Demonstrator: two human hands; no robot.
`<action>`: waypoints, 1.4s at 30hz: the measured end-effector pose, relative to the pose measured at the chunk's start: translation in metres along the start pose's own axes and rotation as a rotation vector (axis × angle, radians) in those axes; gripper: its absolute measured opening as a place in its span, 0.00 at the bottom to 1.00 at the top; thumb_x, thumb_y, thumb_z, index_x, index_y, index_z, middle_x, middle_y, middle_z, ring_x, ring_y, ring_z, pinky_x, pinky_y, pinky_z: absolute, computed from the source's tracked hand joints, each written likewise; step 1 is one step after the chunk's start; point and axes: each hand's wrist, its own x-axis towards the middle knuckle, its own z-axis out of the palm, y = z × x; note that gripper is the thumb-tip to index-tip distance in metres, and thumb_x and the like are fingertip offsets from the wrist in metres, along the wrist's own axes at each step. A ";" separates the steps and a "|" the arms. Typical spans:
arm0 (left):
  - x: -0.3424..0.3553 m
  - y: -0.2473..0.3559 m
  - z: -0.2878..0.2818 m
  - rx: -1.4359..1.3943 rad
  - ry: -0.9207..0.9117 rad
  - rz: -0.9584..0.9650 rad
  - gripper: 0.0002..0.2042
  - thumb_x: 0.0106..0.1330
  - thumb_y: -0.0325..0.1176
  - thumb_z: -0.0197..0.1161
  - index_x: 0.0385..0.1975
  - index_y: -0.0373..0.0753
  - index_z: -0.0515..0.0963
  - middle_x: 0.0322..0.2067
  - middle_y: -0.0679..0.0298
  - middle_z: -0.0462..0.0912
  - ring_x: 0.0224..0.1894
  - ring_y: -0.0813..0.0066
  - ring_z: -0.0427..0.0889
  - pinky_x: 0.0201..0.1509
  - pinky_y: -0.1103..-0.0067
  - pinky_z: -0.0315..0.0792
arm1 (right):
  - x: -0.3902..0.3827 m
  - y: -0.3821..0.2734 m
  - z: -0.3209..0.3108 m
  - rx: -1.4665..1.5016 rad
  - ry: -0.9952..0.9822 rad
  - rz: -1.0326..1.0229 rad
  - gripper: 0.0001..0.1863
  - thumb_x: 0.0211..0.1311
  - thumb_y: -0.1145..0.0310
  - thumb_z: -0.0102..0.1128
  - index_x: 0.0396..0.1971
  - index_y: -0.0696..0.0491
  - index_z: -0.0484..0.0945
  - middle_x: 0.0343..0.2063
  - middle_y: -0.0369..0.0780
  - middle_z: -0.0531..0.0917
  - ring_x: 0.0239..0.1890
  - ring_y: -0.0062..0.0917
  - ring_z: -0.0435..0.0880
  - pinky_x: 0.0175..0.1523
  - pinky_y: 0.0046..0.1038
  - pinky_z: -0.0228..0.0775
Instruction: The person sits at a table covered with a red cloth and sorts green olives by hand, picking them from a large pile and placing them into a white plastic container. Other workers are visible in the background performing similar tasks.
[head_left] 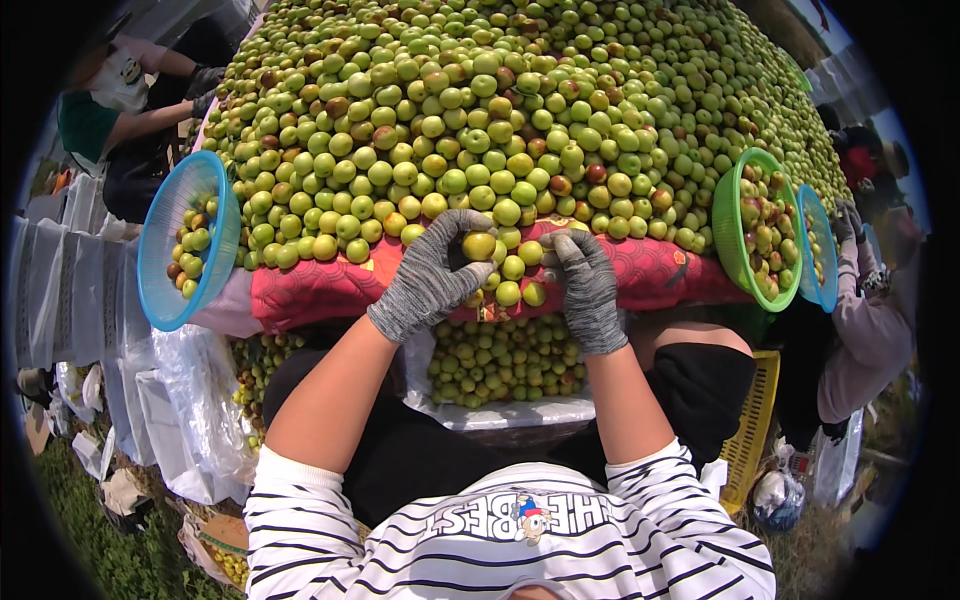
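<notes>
My left hand (431,273), in a gray knit glove, holds a yellow-green fruit (478,245) between thumb and fingers. My right hand (582,285), gloved alike, has its fingers curled beside several small green fruits (508,293) at the edge of the red patterned cloth (677,270); what they hold, if anything, is hidden. Beyond both hands spreads a large pile of green and reddish fruit (470,140). Beneath the cloth edge, more green fruit (505,360) lies in a container lined with pale plastic.
A blue basket (163,250) stands left, a green basket (735,235) right, another blue one (823,280) beyond it. A yellow crate (752,440) sits low right, clear plastic sheeting (195,420) low left. Co-workers are at left (135,130) and right (865,350).
</notes>
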 end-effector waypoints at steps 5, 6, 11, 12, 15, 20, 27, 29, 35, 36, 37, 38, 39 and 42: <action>-0.025 0.048 -0.116 0.806 0.802 0.261 0.18 0.63 0.33 0.68 0.50 0.36 0.74 0.43 0.59 0.80 0.46 0.73 0.80 0.52 0.78 0.74 | 0.005 0.025 -0.011 0.122 0.251 -0.150 0.14 0.70 0.70 0.53 0.53 0.54 0.69 0.52 0.37 0.74 0.51 0.20 0.75 0.58 0.22 0.72; -0.040 0.060 -0.144 1.151 0.965 0.178 0.19 0.64 0.37 0.66 0.52 0.37 0.74 0.44 0.54 0.81 0.46 0.66 0.81 0.52 0.74 0.75 | 0.006 0.028 -0.012 0.123 0.257 -0.191 0.14 0.70 0.71 0.52 0.54 0.54 0.69 0.52 0.37 0.73 0.52 0.20 0.75 0.59 0.22 0.72; -0.079 0.076 -0.198 1.523 1.172 -0.318 0.25 0.63 0.46 0.64 0.57 0.40 0.72 0.49 0.49 0.79 0.52 0.50 0.78 0.62 0.64 0.66 | 0.004 0.029 -0.010 0.258 0.293 -0.179 0.17 0.71 0.71 0.51 0.58 0.53 0.66 0.54 0.38 0.71 0.55 0.21 0.73 0.63 0.23 0.68; -0.076 0.075 -0.188 1.518 1.153 -0.210 0.27 0.61 0.46 0.67 0.58 0.40 0.72 0.50 0.49 0.79 0.50 0.53 0.80 0.59 0.65 0.70 | 0.004 0.027 -0.010 0.282 0.322 -0.153 0.18 0.71 0.71 0.51 0.58 0.53 0.66 0.55 0.38 0.71 0.56 0.21 0.73 0.63 0.24 0.67; -0.057 0.055 -0.118 1.040 0.713 -0.048 0.32 0.54 0.43 0.74 0.57 0.37 0.71 0.49 0.52 0.79 0.47 0.61 0.81 0.51 0.70 0.76 | 0.005 0.028 -0.009 0.345 0.332 -0.136 0.19 0.72 0.68 0.50 0.60 0.52 0.65 0.57 0.38 0.70 0.59 0.23 0.72 0.65 0.26 0.65; -0.039 0.008 0.005 1.035 0.024 -0.226 0.64 0.36 0.48 0.83 0.71 0.34 0.44 0.64 0.40 0.57 0.70 0.44 0.54 0.73 0.61 0.55 | 0.013 0.050 0.004 0.451 0.213 -0.129 0.21 0.72 0.67 0.49 0.62 0.52 0.64 0.60 0.38 0.71 0.63 0.25 0.70 0.68 0.28 0.62; -0.004 -0.039 0.014 0.875 -0.036 0.035 0.64 0.35 0.42 0.83 0.71 0.36 0.42 0.63 0.44 0.57 0.66 0.46 0.59 0.72 0.62 0.56 | 0.020 0.057 0.012 0.617 -0.017 0.024 0.28 0.67 0.60 0.54 0.64 0.52 0.63 0.62 0.41 0.70 0.66 0.30 0.67 0.71 0.34 0.56; 0.002 -0.045 0.014 0.733 -0.055 0.061 0.63 0.35 0.40 0.84 0.71 0.37 0.44 0.65 0.48 0.57 0.68 0.53 0.59 0.72 0.65 0.57 | 0.019 0.052 0.013 0.614 -0.077 0.049 0.29 0.66 0.59 0.54 0.65 0.52 0.63 0.62 0.42 0.69 0.66 0.32 0.66 0.71 0.35 0.56; 0.008 -0.044 0.025 0.435 -0.143 0.081 0.60 0.37 0.38 0.83 0.71 0.39 0.46 0.67 0.51 0.56 0.69 0.59 0.59 0.72 0.68 0.58 | 0.002 0.048 0.024 0.584 -0.068 0.073 0.29 0.63 0.59 0.58 0.63 0.50 0.64 0.62 0.45 0.68 0.64 0.36 0.68 0.68 0.38 0.63; 0.004 -0.042 0.028 0.384 -0.175 0.078 0.59 0.38 0.39 0.84 0.70 0.39 0.47 0.66 0.52 0.57 0.69 0.59 0.60 0.72 0.68 0.58 | -0.006 0.049 0.025 0.573 -0.025 0.071 0.28 0.63 0.60 0.58 0.61 0.49 0.64 0.60 0.46 0.69 0.62 0.37 0.70 0.66 0.38 0.66; -0.003 -0.040 0.030 0.431 -0.208 0.077 0.58 0.39 0.40 0.83 0.69 0.38 0.49 0.65 0.52 0.59 0.68 0.59 0.60 0.71 0.67 0.59 | -0.015 0.050 0.025 0.626 0.001 0.069 0.28 0.63 0.61 0.58 0.61 0.49 0.63 0.59 0.46 0.70 0.61 0.36 0.71 0.66 0.38 0.67; -0.009 -0.039 0.035 0.409 -0.242 0.000 0.57 0.40 0.40 0.83 0.69 0.37 0.49 0.65 0.52 0.60 0.68 0.59 0.60 0.71 0.68 0.58 | -0.028 0.051 0.023 0.653 0.033 0.081 0.27 0.63 0.62 0.58 0.61 0.49 0.63 0.58 0.46 0.71 0.60 0.36 0.72 0.65 0.39 0.67; -0.017 -0.038 0.039 0.371 -0.272 0.003 0.57 0.40 0.40 0.82 0.69 0.37 0.50 0.64 0.52 0.61 0.68 0.59 0.61 0.71 0.68 0.58 | -0.040 0.054 0.022 0.679 0.040 0.075 0.26 0.63 0.62 0.58 0.60 0.49 0.63 0.57 0.46 0.71 0.60 0.36 0.72 0.65 0.39 0.67; -0.037 -0.036 0.050 0.431 -0.362 -0.093 0.55 0.40 0.39 0.82 0.69 0.36 0.51 0.64 0.51 0.61 0.68 0.58 0.61 0.72 0.68 0.58 | -0.073 0.064 0.017 0.652 0.111 0.100 0.23 0.64 0.64 0.56 0.58 0.48 0.65 0.57 0.45 0.72 0.59 0.35 0.72 0.65 0.40 0.68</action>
